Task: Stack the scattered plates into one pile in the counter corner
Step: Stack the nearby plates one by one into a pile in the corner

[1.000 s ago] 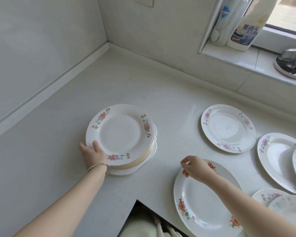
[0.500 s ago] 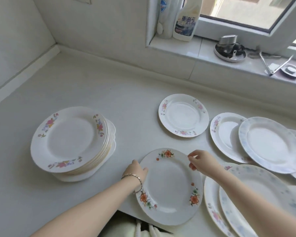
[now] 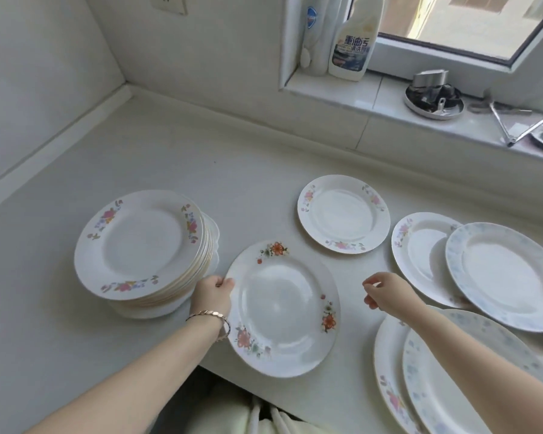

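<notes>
A pile of white flower-rimmed plates [image 3: 141,245] stands on the pale counter [image 3: 201,170], left of centre. Just right of it, a large plate with orange flowers [image 3: 279,308] is held by its left rim in my left hand [image 3: 212,296], a bracelet on the wrist. My right hand [image 3: 386,292] hovers just right of that plate, fingers loosely curled, holding nothing. A small pink-flowered plate [image 3: 344,214] lies behind. Several more plates overlap at the right: a pink-flowered one [image 3: 420,255], a blue-patterned one [image 3: 505,274], and two at the front right [image 3: 436,386].
The counter corner [image 3: 126,86] lies at the back left, behind the pile. A window sill [image 3: 389,95] holds two cleaner bottles [image 3: 353,42], a round metal dish [image 3: 433,95] and tongs [image 3: 521,126]. The counter's front edge runs just below the held plate.
My left hand left the pile and took the orange-flowered plate by its left rim. My right hand let go of the plate's far rim and now hovers to its right.
</notes>
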{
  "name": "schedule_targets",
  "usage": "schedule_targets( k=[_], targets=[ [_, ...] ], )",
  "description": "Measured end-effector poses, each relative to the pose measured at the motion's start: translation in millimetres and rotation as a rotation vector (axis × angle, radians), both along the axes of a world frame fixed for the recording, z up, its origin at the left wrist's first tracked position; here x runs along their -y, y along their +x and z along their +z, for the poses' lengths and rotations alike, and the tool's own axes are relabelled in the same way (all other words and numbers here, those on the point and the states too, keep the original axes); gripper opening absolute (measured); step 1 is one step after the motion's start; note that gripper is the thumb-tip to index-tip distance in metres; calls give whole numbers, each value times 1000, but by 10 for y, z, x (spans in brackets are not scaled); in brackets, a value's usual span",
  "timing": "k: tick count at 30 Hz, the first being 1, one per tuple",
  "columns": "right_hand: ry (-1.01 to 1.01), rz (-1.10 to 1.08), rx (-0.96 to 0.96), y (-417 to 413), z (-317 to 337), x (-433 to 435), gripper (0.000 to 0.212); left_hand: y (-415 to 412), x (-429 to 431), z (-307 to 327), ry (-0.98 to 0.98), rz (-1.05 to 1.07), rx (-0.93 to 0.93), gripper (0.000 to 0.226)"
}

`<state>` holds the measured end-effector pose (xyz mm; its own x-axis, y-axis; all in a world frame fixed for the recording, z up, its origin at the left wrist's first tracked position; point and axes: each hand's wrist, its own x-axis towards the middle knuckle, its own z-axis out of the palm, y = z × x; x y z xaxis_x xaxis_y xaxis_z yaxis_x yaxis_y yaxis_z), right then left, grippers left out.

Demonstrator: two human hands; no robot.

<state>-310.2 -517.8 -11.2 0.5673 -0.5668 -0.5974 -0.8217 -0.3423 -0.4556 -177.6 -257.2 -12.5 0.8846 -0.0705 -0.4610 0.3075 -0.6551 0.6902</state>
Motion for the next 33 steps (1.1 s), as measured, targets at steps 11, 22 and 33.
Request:
schedule_targets(
  k=[11,22,33],
  targets=[
    [-4,234,62,721,134,-735,16,787,-1156,587,-337,800,166,11],
    [10,294,33,924,94,-1112,16,977,-1641,266,-457,1081,29,36],
    [5,315,-23,855,9,-1236,16,1026,-1779,-15,-59,503,1,9]
  ],
)
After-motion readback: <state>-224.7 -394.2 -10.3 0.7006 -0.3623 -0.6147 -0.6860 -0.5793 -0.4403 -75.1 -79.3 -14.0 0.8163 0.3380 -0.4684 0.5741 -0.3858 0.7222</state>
